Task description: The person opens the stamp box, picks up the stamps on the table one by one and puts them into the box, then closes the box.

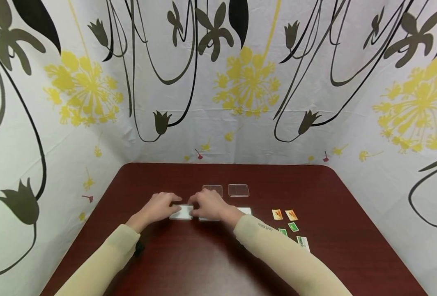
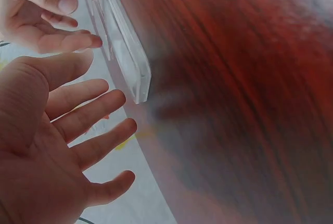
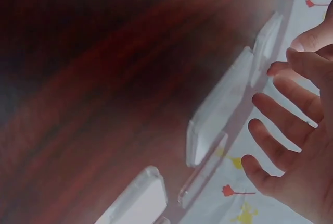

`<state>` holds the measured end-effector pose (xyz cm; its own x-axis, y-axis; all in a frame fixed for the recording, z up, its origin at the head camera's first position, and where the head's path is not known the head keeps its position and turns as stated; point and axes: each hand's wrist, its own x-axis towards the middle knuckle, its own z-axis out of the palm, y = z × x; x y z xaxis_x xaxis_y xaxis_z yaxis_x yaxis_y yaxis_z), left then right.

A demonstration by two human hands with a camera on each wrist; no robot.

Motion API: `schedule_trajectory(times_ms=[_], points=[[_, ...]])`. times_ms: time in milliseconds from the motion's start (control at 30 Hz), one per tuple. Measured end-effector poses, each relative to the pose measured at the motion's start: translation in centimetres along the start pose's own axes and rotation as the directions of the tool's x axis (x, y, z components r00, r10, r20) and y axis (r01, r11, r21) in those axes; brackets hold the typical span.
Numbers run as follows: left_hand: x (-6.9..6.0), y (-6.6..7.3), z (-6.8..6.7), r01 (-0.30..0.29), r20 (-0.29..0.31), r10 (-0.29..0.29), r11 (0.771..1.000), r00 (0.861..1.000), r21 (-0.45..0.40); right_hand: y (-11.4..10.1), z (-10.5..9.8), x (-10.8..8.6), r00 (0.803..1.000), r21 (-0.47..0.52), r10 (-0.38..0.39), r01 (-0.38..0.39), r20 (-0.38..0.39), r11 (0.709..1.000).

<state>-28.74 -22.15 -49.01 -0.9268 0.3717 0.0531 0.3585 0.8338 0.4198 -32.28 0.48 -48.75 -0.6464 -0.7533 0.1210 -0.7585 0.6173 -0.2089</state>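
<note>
Lengthwise L-R, white case [image 1: 182, 213]; L hand [image 1: 159, 206], R hand [image 1: 210, 203] nr

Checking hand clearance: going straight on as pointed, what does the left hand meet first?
Probably the right hand, its fingertips facing it across a small gap; the leftmost white case lies near that line, heights unclear.

Dark-red wood-grain table [image 1: 189, 263]; white cloth [image 1: 203, 96] behind, printed yellow blossoms [image 1: 249, 80], black leaves [image 1: 238, 20].

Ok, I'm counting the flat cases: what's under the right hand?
Below the right hand is a white case; in the head view only its near edge shows, the hand covering the rest. Just beyond, a clear tray is partly covered too.
</note>
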Motion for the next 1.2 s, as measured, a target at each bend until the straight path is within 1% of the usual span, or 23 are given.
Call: schedule_trajectory(times_ms=[233,367,467,533,800,933,1067,1200], points=[[-0.3,-0.5,0.7,0.025,0.013,-0.025,1.000,1.000,-0.016,-0.1,0.9,-0.2,1.000,-0.007,0.028,-0.028,0.002,1.000],[-0.4,-0.7,1.0,-0.004,0.023,0.004,1.000,1.000,-0.021,-0.1,1.3,-0.3,1.000,-0.030,0.020,-0.021,-0.009,0.999],[-0.5,-0.8,1.1,-0.031,0.030,0.031,1.000,0.999,0.002,-0.4,1.3,-0.3,1.000,-0.051,0.012,-0.013,-0.010,0.999],[-0.5,-0.8,1.1,-0.036,0.029,0.035,0.999,0.999,0.018,-0.6,1.3,-0.4,1.000,-0.064,0.010,-0.011,-0.008,0.998],[-0.7,-0.8,0.8,0.002,0.046,-0.004,0.999,0.999,0.033,-1.1,1.3,-0.2,1.000,-0.104,0.023,-0.023,-0.009,0.994],[-0.7,-0.9,0.7,0.006,0.059,-0.009,0.999,0.998,0.041,-1.3,1.6,-0.1,0.999,-0.127,0.033,-0.034,-0.009,0.991],[-0.9,-0.8,0.8,-0.014,0.059,0.010,0.999,0.998,0.052,-1.6,1.7,-0.1,0.999,-0.134,0.027,-0.029,-0.018,0.991],[-1.0,-0.7,0.9,-0.057,0.054,0.053,0.996,0.997,0.071,-1.9,1.6,0.0,0.999,-0.123,0.020,-0.024,-0.030,0.992]])
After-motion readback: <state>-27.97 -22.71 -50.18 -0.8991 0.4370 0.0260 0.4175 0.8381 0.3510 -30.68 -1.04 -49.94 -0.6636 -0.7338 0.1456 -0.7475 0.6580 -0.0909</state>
